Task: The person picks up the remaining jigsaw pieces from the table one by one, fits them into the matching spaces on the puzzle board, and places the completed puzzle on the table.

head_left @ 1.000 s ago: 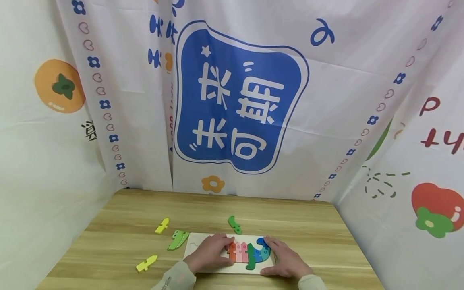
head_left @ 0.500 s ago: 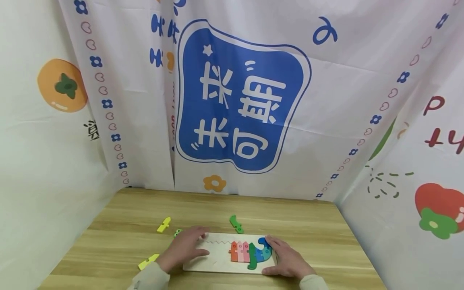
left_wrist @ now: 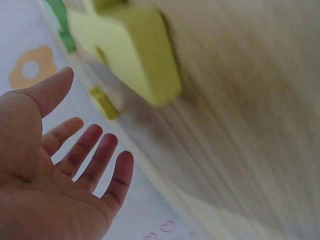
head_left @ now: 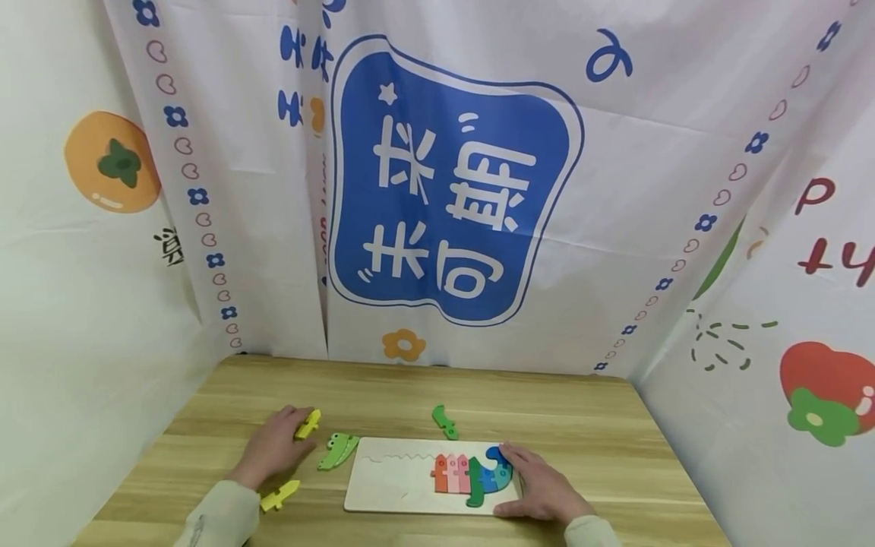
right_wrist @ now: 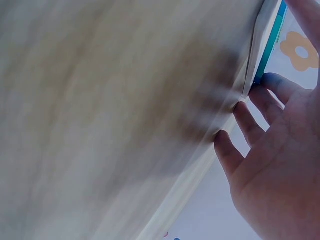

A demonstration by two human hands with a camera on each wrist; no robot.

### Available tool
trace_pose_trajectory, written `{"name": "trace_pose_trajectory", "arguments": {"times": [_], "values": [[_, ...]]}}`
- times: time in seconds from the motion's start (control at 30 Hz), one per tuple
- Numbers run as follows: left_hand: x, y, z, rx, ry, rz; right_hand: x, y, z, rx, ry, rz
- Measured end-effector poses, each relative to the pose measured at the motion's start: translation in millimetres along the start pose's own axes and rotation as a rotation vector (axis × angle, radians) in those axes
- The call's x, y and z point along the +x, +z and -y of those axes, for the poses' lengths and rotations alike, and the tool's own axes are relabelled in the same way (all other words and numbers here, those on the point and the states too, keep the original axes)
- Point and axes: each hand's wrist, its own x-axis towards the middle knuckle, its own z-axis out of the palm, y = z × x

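Note:
A pale wooden puzzle board lies with coloured pieces, red, pink, green and blue, fitted at its right part. My right hand holds the board's right end, thumb at the near corner and fingers by the blue tail piece. In the right wrist view, fingertips meet the board's edge. My left hand reaches over the table's left side, fingers loosely spread, fingertips right by the far yellow puzzle piece. The left wrist view shows this yellow piece beyond the fingers and the nearer yellow piece large in front.
A green crocodile-head piece lies against the board's left edge. Behind the board is a green curved piece. The nearer yellow piece lies beside the left sleeve. Printed cloth walls enclose the wooden table.
My left hand has left the board and moved left, over the crocodile head, to the far yellow piece. The right hand stays at the board's right end.

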Motion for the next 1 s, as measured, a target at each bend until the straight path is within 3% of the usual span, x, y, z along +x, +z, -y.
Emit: {"name": "trace_pose_trajectory", "arguments": {"times": [0.2,0.43,0.5,0.57,0.63,0.73,0.87,0.93,1.0], "values": [[7.1,0.0,4.5,0.040,0.000,0.012,-0.8,0,1,0.000,-0.007,-0.003],[9.1,-2.1,-8.2,0.041,0.008,0.039,-0.4,-1,1,-0.002,0.004,-0.001],[8.2,-4.0,-12.8,-0.004,-0.009,0.053,-0.4,-1,1,0.000,0.004,-0.001],[6.9,-6.6,-16.2,-0.110,-0.040,0.068,-0.2,-1,2,0.004,0.001,-0.001],[5.7,-9.7,-19.3,-0.275,-0.081,0.088,0.1,0,2,0.007,-0.002,0.000],[6.0,-13.6,-20.9,-0.587,-0.134,0.140,0.8,1,2,0.006,-0.003,0.000],[8.2,-18.6,-21.2,-0.969,-0.141,0.230,0.6,-1,2,0.004,0.004,-0.002],[8.3,-20.7,-22.2,-1.088,-0.121,0.261,-0.4,-1,2,0.006,0.003,-0.004],[7.5,-21.5,-23.7,-1.139,-0.095,0.277,-1.5,-2,3,0.007,0.004,-0.003]]}}
